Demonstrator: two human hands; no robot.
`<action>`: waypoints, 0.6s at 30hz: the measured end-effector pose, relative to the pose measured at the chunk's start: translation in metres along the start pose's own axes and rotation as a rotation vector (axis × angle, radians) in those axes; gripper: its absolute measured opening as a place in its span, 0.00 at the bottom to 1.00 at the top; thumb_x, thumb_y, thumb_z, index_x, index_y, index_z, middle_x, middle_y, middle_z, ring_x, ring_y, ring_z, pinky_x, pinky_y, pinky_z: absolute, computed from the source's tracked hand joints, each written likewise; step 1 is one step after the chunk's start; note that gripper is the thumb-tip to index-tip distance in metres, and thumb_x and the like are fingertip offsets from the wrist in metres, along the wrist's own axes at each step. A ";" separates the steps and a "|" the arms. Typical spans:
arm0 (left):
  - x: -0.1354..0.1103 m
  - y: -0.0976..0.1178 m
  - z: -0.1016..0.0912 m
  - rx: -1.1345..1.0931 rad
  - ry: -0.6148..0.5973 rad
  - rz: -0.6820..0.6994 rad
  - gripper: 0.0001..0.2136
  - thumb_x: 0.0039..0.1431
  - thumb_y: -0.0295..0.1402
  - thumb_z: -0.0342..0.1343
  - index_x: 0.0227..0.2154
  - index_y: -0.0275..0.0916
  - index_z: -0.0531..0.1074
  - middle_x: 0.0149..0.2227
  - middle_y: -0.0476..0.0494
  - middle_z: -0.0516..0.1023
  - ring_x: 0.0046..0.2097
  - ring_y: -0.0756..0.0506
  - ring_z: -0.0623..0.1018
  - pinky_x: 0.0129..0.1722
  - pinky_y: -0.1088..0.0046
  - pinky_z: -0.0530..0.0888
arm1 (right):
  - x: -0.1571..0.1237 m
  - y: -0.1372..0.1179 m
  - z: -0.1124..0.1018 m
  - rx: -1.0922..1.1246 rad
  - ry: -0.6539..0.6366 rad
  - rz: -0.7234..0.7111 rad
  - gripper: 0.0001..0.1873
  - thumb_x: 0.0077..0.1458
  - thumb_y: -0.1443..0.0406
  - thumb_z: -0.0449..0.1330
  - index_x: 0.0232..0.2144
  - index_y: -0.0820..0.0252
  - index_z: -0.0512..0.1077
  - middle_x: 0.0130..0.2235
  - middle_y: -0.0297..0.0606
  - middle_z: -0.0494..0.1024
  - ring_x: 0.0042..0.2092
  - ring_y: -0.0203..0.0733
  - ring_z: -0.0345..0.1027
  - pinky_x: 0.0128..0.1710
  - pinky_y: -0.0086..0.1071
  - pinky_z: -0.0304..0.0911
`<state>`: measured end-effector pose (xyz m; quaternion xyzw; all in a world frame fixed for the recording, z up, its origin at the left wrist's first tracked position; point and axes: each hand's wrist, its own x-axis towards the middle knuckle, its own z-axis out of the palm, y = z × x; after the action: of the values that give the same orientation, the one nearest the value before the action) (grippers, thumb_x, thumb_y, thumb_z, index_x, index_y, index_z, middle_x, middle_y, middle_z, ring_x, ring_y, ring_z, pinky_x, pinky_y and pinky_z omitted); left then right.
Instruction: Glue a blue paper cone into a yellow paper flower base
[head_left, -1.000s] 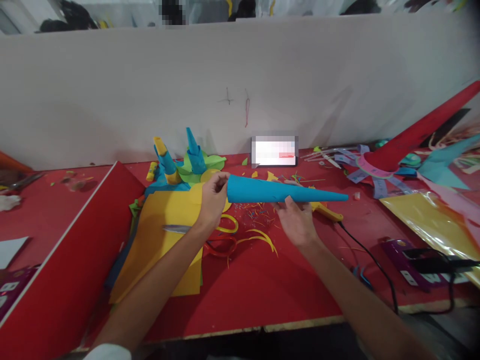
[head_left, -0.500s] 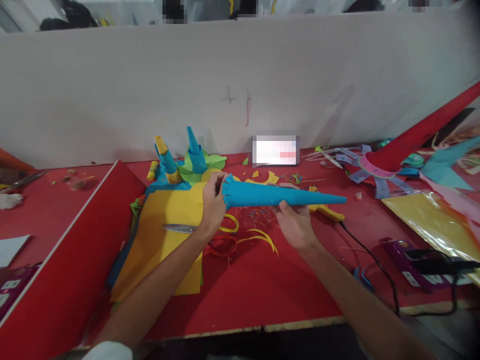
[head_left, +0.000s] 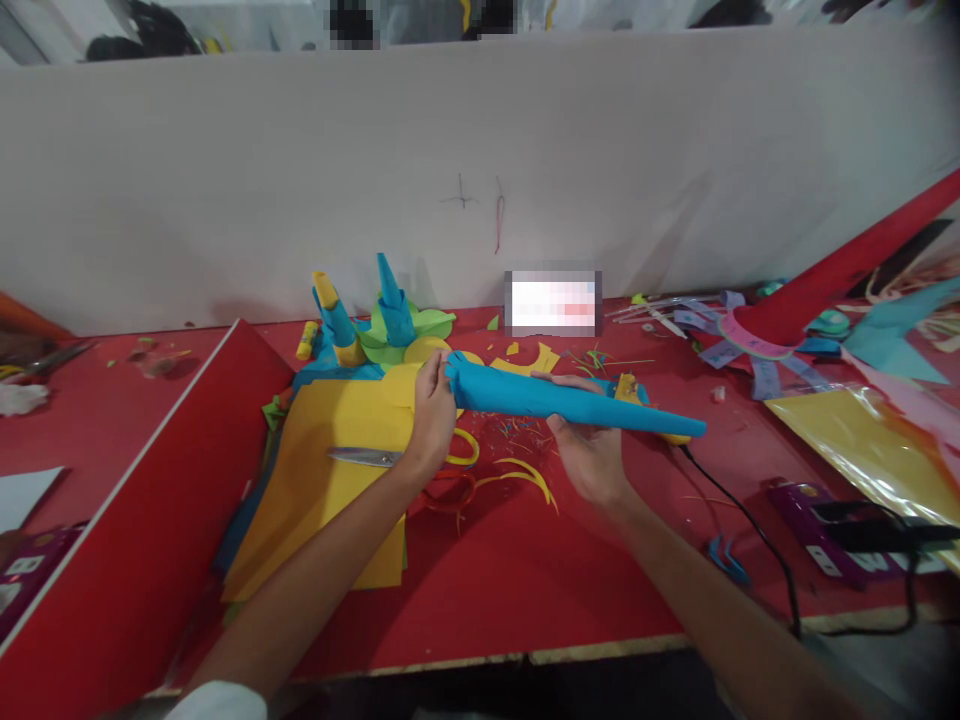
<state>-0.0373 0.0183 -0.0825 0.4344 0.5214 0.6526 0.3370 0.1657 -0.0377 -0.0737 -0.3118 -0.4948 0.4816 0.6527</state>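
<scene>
A long blue paper cone (head_left: 577, 402) lies across both my hands above the red table, its narrow tip pointing right and slightly down. At its wide, fringed end, my left hand (head_left: 435, 410) is closed on the cut paper edge. My right hand (head_left: 592, 450) wraps the cone near its middle, thumb in front and fingers behind. Beneath my left hand rest scissors (head_left: 367, 457) with a red and yellow handle, partly on yellow paper sheets (head_left: 330, 520). Behind the cone, a yellow glue gun (head_left: 628, 388) with a black cord is partly hidden.
Two small paper cones, one blue (head_left: 391, 305) and one yellow and blue (head_left: 335, 318), stand at the back left. A red divider (head_left: 150, 500) rises at left. Yellow strips (head_left: 525, 475) and scraps litter the middle. A large red cone (head_left: 847, 260) and purple box (head_left: 817, 530) are at right.
The cone's narrow tip has dipped and shifted slightly right. Its fringed end has turned, so less fringe shows beside my left hand. Both hands keep their hold.
</scene>
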 end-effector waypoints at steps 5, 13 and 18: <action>0.001 0.000 0.000 -0.028 -0.011 0.025 0.24 0.62 0.61 0.59 0.36 0.42 0.76 0.39 0.42 0.79 0.47 0.42 0.80 0.46 0.65 0.78 | -0.001 -0.004 0.001 0.021 0.013 0.023 0.20 0.55 0.55 0.75 0.49 0.43 0.77 0.59 0.37 0.81 0.68 0.56 0.68 0.67 0.55 0.68; -0.005 0.026 0.003 -0.045 -0.024 0.035 0.31 0.61 0.63 0.59 0.21 0.43 0.56 0.23 0.54 0.54 0.26 0.51 0.56 0.24 0.73 0.60 | -0.001 -0.010 0.002 0.008 -0.013 0.031 0.18 0.57 0.55 0.74 0.49 0.39 0.77 0.60 0.33 0.80 0.70 0.58 0.65 0.68 0.57 0.67; -0.009 0.044 0.003 0.072 -0.074 0.166 0.33 0.62 0.66 0.54 0.22 0.42 0.54 0.23 0.53 0.51 0.26 0.51 0.54 0.25 0.70 0.56 | -0.001 -0.005 0.001 0.025 0.006 0.011 0.20 0.55 0.57 0.75 0.49 0.44 0.77 0.58 0.36 0.81 0.68 0.56 0.68 0.70 0.57 0.64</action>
<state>-0.0304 0.0009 -0.0419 0.5118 0.4941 0.6424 0.2849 0.1663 -0.0403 -0.0696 -0.3079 -0.4849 0.4903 0.6555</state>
